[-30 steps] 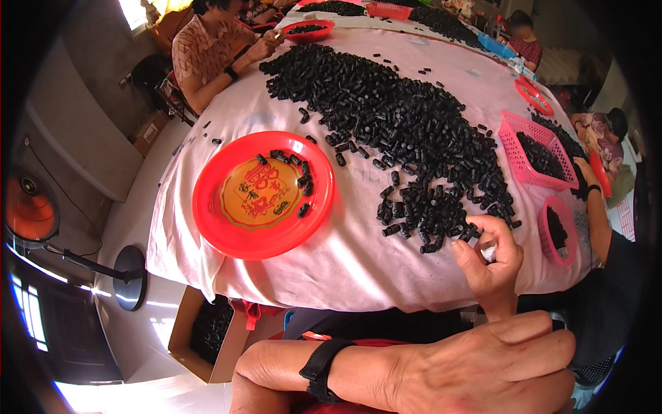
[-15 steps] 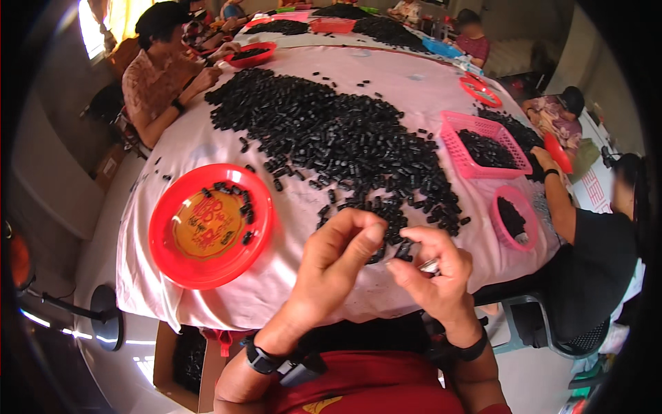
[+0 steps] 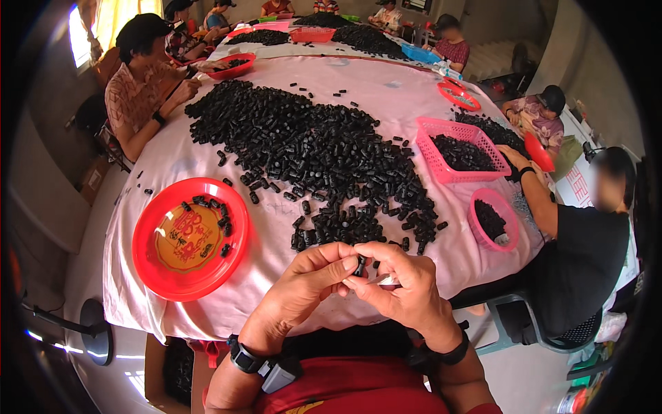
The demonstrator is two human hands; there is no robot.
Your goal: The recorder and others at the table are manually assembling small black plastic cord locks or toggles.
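Observation:
In front of my body, my two hands meet fingertip to fingertip at the near edge of a heap of small black cylindrical plastic pieces [image 3: 303, 148]. My left hand [image 3: 303, 286] is closed, pinching one small black piece [image 3: 359, 266] between thumb and fingers. My right hand [image 3: 407, 286] is closed round a small shiny metal tool [image 3: 386, 279], whose tip lies beside that piece. Fingers partly hide the tool, so I cannot tell its exact kind. To the left, a red plastic dish [image 3: 143, 252] with a gold printed centre holds several black pieces along its inner right side.
Pink cloth [image 3: 276, 72] covers the table. A pink rectangular basket [image 3: 469, 176] and a round pink basket [image 3: 477, 231] of black pieces stand right. People sit along both sides and the far end. A carton [image 3: 155, 372] stands below the near left edge.
My hands have come together from apart, and the left now pinches a black piece against the metal tool in the right. The whole view has shifted slightly.

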